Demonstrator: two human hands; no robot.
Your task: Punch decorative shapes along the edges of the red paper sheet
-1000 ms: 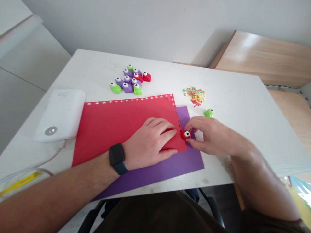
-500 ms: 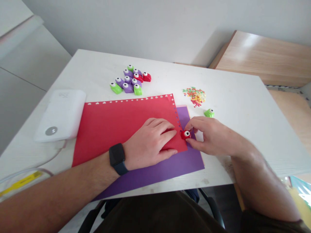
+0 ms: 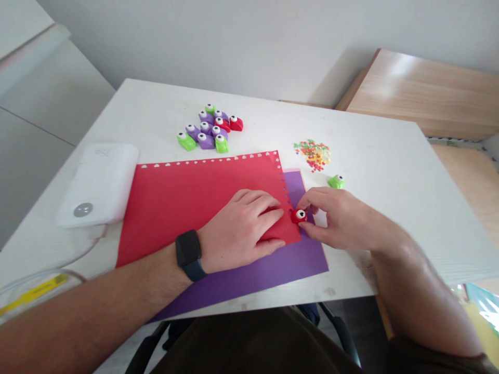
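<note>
A red paper sheet [image 3: 187, 202] lies on a purple sheet [image 3: 273, 270] on the white table [image 3: 370, 145]. Small shapes are punched along the red sheet's top and right edges. My left hand [image 3: 241, 228], with a dark watch on its wrist, rests flat on the red sheet near its right edge, fingers stretched out. My right hand [image 3: 339, 218] pinches a small red paper punch [image 3: 299, 215] that sits over the red sheet's right edge, next to my left fingertips.
A cluster of several green, purple and red punches [image 3: 210, 129] sits behind the red sheet. A lone green punch [image 3: 336, 181] and a pile of coloured paper bits [image 3: 315, 154] lie to the right. A white device [image 3: 97, 184] with a cable stands at the left.
</note>
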